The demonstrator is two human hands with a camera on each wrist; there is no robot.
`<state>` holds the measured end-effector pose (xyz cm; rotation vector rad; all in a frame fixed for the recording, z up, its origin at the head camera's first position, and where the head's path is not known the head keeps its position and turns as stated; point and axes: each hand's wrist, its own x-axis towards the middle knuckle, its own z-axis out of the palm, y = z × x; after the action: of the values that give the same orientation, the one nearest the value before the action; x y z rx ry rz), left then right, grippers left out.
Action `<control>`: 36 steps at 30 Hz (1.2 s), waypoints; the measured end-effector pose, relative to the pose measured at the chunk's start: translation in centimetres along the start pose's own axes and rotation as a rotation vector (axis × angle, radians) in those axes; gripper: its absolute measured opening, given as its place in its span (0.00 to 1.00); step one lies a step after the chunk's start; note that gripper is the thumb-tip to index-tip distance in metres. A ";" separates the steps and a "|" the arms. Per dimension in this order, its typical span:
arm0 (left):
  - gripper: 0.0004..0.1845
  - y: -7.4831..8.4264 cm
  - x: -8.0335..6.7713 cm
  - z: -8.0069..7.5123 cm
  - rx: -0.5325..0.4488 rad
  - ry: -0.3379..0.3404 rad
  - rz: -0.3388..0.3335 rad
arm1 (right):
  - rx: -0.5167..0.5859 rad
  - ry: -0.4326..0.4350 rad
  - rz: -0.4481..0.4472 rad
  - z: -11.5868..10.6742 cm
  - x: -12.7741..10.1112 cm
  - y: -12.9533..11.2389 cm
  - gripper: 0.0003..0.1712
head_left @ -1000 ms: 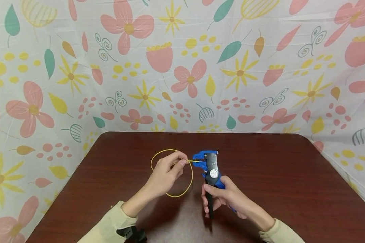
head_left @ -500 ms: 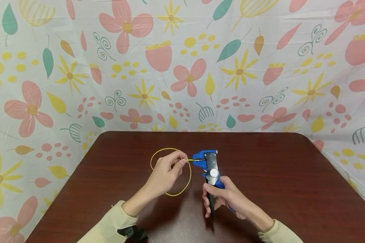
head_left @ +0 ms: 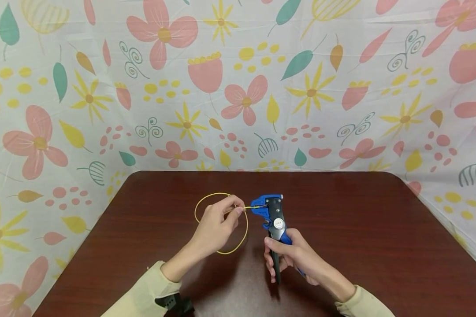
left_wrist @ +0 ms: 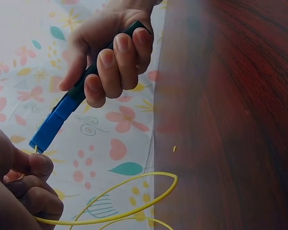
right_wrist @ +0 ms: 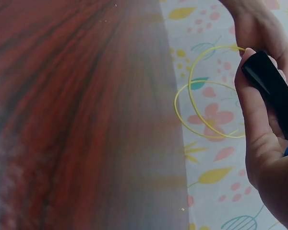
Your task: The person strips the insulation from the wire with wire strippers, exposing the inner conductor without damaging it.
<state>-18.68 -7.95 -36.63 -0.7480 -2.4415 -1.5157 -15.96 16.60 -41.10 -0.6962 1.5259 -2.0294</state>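
Two hands work above the dark wooden table (head_left: 361,229). Right hand (head_left: 297,257): fingers wrapped round the handles of the blue wire stripper (head_left: 273,220), held upright, head away from the person. Left hand (head_left: 218,226): fingertips pinching the looped yellow wire (head_left: 222,252). Wire end runs horizontally rightward from the fingertips into the stripper head, crosswise to the tool's long axis.

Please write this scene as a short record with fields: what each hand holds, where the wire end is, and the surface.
left hand: pinches the yellow wire near its end
right hand: grips the handles of the blue wire stripper
wire end: at the stripper's head
wire shape: one loose loop
surface: dark wooden table
background: flowered cloth
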 end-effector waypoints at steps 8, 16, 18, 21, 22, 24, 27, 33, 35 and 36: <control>0.07 0.2 0.0 -0.1 0.001 -0.010 -0.004 | -0.025 0.058 0.017 0.3 0.1 -0.1 0.13; 0.06 0.0 0.0 -0.1 0.002 -0.015 -0.010 | -0.073 0.089 0.013 0.5 0.2 0.0 0.11; 0.06 0.0 0.0 -0.1 0.001 -0.016 -0.012 | -0.076 0.077 0.006 0.4 0.2 0.0 0.11; 0.07 0.0 0.0 -0.2 0.001 -0.017 -0.011 | -0.084 0.063 0.009 0.4 0.2 0.1 0.12; 0.07 0.1 0.0 -0.2 0.000 -0.018 -0.012 | -0.088 0.062 0.013 0.3 0.2 0.1 0.12; 0.07 0.0 0.0 -0.2 0.001 -0.018 -0.014 | -0.096 0.063 0.023 0.3 0.3 0.1 0.12; 0.07 0.0 0.0 -0.3 0.001 -0.019 -0.022 | -0.107 0.059 0.031 0.2 0.3 0.2 0.14; 0.07 0.0 0.1 -0.4 0.005 -0.020 -0.016 | -0.117 0.059 0.011 0.1 0.4 0.3 0.13; 0.07 -0.1 0.1 -0.4 0.007 -0.021 -0.012 | -0.114 0.064 0.003 0.2 0.5 0.3 0.12; 0.07 -0.1 0.1 -0.4 0.005 -0.022 -0.013 | -0.112 0.066 -0.002 0.2 0.5 0.3 0.11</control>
<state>-18.87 -8.28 -36.49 -0.7537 -2.4700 -1.5128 -16.17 16.02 -41.33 -0.6798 1.6878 -1.9987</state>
